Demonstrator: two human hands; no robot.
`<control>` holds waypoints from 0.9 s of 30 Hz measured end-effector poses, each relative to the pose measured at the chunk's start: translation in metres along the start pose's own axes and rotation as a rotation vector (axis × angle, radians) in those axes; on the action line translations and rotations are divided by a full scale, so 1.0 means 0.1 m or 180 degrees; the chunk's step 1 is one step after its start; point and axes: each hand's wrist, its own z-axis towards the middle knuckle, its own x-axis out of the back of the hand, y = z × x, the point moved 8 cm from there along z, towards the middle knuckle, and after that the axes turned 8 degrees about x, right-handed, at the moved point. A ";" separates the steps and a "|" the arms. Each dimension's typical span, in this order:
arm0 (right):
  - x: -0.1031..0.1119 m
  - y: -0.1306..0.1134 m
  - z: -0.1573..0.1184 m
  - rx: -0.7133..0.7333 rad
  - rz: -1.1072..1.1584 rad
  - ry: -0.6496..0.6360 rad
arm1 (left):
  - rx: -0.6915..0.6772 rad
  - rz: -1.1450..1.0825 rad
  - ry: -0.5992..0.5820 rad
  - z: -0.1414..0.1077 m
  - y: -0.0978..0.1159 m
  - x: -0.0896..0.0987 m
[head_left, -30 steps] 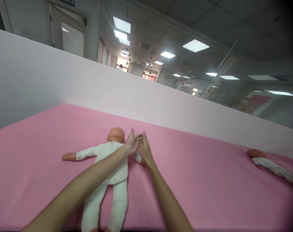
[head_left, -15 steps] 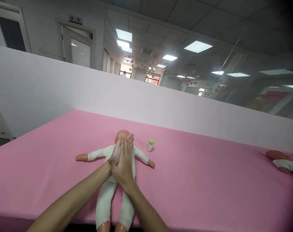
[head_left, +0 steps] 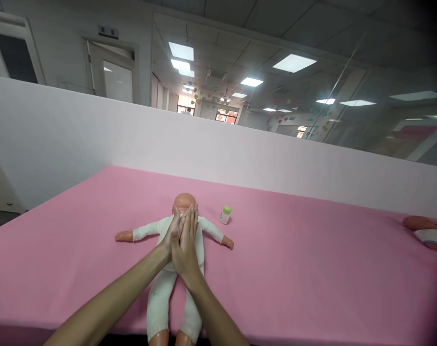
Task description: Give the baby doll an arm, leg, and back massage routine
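A baby doll (head_left: 162, 298) in white clothes lies on its back on the pink surface, arms spread out to both sides. Above its chest, my left hand (head_left: 171, 236) and my right hand (head_left: 185, 247) are pressed palm to palm. The fingers of both are stretched out and point toward the doll's head, covering the lower part of its face. Neither hand holds an object. Whether they touch the doll cannot be made out. A small white bottle with a green cap (head_left: 225, 215) stands to the right of the doll's head.
The pink covered table (head_left: 294, 269) reaches across the view, with a low white wall (head_left: 240, 154) behind it. Another doll (head_left: 431, 237) lies at the far right edge. Beyond the wall are glass, ceiling lights and a door (head_left: 112, 74).
My hands have drawn back slightly from the doll's head, and more of its face shows. The thumbs sit a little differently. The view has shifted slightly.
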 end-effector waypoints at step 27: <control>-0.07 1.22 0.22 -0.0009 -0.2366 -0.1365 | -0.0518 0.4719 0.1345 0.45 -0.22 0.77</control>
